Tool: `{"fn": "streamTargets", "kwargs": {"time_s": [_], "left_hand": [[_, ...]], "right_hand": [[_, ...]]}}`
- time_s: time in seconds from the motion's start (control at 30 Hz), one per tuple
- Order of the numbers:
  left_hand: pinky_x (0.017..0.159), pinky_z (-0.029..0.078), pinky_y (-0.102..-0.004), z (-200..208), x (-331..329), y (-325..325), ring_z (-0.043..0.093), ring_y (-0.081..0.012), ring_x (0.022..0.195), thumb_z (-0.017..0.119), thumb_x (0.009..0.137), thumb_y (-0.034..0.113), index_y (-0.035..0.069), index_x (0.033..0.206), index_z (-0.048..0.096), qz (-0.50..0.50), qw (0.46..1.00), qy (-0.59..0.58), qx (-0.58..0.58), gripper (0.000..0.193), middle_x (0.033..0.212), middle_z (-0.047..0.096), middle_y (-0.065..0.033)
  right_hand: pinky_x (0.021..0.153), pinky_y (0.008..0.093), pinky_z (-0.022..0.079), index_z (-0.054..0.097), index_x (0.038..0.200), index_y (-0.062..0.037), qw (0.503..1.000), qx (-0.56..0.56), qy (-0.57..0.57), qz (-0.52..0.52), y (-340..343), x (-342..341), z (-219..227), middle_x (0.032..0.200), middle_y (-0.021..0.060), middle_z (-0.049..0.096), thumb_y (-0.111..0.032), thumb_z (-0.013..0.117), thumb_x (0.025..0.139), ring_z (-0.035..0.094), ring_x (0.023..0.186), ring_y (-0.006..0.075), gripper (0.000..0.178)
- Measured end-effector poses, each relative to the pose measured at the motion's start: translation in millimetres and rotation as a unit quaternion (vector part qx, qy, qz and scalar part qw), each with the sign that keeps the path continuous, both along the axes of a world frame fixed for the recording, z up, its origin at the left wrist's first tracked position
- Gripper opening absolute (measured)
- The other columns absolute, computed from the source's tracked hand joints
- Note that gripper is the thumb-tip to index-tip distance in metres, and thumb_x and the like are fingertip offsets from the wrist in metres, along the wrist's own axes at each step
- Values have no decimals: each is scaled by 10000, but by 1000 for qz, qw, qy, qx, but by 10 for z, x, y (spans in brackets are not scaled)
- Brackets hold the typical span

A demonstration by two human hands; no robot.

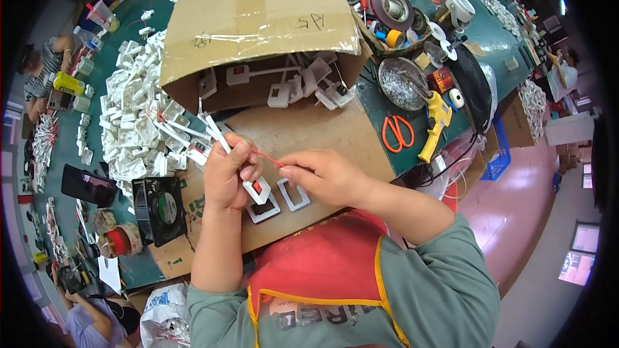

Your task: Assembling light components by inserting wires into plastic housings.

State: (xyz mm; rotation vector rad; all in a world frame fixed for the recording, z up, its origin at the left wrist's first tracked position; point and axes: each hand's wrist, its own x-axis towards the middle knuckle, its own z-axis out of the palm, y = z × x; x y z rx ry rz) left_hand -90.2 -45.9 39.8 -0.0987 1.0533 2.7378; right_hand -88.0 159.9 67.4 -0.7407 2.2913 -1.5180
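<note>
My left hand [227, 177] is closed around a white plastic switch piece [258, 191] with a red rocker. White cable ends [218, 134] stick up past the fingers of that hand. Between my two hands runs a thin red wire [269, 158], and my right hand [322, 177] pinches its end between thumb and fingers. Two white rectangular frames, one partly under the switch piece and the other a white frame [293, 194] below my right fingers, lie on the cardboard sheet [335, 142].
An open cardboard box [251, 6] with white switch pieces stands ahead. White plastic housings [138, 116] are heaped at left, beside a black fan [158, 211]. Red-handled scissors [397, 134], a yellow glue gun [438, 122] and a tool basket lie right. Other people sit at the far left.
</note>
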Motion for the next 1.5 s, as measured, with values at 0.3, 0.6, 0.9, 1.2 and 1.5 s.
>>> {"fn": "streamTargets", "kwargs": {"time_s": [0.3,0.6,0.9,1.2,1.5], "left_hand": [[467,381,-250,-29,-24,-97,452,-110,488,636,876,46,79,877,549,146,989,-11,-8,93,719,579,-76],[444,385,-223,-13,-57,-51,475,-102,483,679,854,69,44,872,557,84,995,-47,0,126,683,582,-73],[448,364,-214,47,-50,-164,458,-84,497,673,878,130,58,835,559,108,992,-27,62,141,706,559,-45],[521,420,-213,58,-5,-37,483,-88,553,398,1005,421,70,1106,473,95,985,81,-121,373,818,582,-74],[614,465,-218,132,136,52,556,-67,678,598,925,121,4,1003,645,17,885,201,-420,148,803,611,-13]], "right_hand": [[656,244,475,657,1040,-10,980,11,-187,-64,271,106,30,786,20,630,-180,582,936,562,693,82,213],[642,334,492,692,917,-31,984,161,38,60,616,145,189,780,104,636,-162,647,845,629,725,254,156],[572,316,473,705,796,-17,981,179,31,66,750,49,536,697,96,619,-79,716,736,608,640,231,87],[522,267,448,664,780,26,983,-173,-21,-53,796,-98,812,705,113,618,-119,715,741,575,590,178,158],[703,235,510,643,1035,68,966,-246,-8,-80,-146,-496,929,881,94,680,-7,620,878,643,767,135,176]]}}
